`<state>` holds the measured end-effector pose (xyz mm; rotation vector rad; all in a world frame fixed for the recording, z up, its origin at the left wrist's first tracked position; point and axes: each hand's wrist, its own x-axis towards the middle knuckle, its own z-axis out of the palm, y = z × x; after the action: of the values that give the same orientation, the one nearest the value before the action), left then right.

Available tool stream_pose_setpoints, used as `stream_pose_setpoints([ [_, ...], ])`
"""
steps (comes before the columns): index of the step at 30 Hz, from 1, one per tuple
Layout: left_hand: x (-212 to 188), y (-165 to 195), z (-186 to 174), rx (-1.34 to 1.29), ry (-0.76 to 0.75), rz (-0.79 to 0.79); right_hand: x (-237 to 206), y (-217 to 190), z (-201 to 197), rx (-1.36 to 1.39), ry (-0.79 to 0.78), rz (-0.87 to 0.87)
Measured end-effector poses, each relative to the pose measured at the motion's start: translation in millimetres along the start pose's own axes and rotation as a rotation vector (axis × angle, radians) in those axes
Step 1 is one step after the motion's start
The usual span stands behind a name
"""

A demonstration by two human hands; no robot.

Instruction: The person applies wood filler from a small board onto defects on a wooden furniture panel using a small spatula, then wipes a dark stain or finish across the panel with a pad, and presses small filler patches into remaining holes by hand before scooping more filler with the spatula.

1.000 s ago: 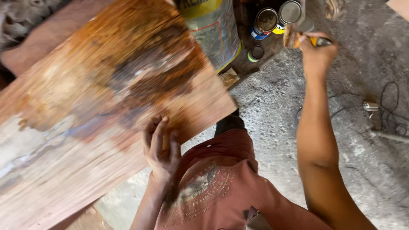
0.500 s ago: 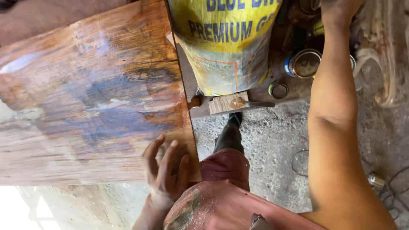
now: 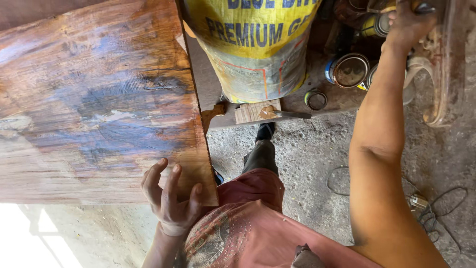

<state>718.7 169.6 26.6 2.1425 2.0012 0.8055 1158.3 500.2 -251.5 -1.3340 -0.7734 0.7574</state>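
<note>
Right hand (image 3: pixel 409 22) risen to cans; left hand (image 3: pixel 171 201) stays on glossy plank (image 3: pixel 99 109).

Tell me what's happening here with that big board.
A person steadies a large stained wooden board with the left hand, fingers spread on its near corner. The right hand is stretched out to the far side, among open paint tins beside a yellow sack; what it grips is cut off by the frame edge. A small wood block lies on the concrete floor.
</note>
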Motion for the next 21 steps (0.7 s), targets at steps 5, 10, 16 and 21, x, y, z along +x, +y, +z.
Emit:
stream_pose_setpoints([
  [5,-0.2,-6.2,-4.6,-0.163,-0.023,0.019,-26.5,-22.2,-18.6,-0.151,-0.116,-0.001],
  [10,-20.6,-32.3,-38.4,-0.17,-0.018,0.115,-140.3,-62.3,-10.2,-0.302,-0.582,0.122],
  [16,-70.0,-90.5,-108.7,-0.118,0.118,-0.081,-286.2,-153.9,30.8,-0.447,-0.772,0.062],
  [21,-113.6,-180.2,-152.1,-0.139,0.278,-0.12,-386.0,-248.3,7.9,-0.519,-0.639,-0.157],
])
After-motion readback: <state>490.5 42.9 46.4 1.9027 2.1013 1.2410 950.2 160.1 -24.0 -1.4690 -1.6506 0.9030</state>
